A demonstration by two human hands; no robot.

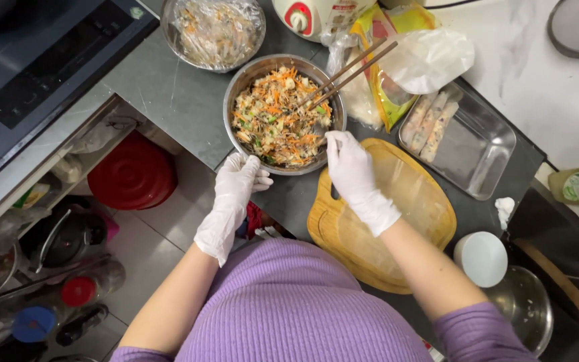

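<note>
- Dark grey stone counter [169,94] was seen from above, with a black cooktop [41,60] at the far left and white marble at the upper right.
- Near the counter's front edge a round steel bowl [239,84] was set, filled with a shredded mix of orange carrot, pale strands and green bits; a pair of brown chopsticks [353,70] was propped on its right rim.
- Just beside the bowl a rounded wooden board [430,221] was laid, covered by a thin translucent wrapper sheet [403,191].
- The white-gloved left hand [232,194] was held at the bowl's near rim, fingers loosely curled, nothing gripped.
- The white-gloved right hand [353,171] was stretched open, fingertips at the rim, nothing clasped.
- A rectangular steel tray [484,151] with finished rolls [431,126] was placed further right.
</note>
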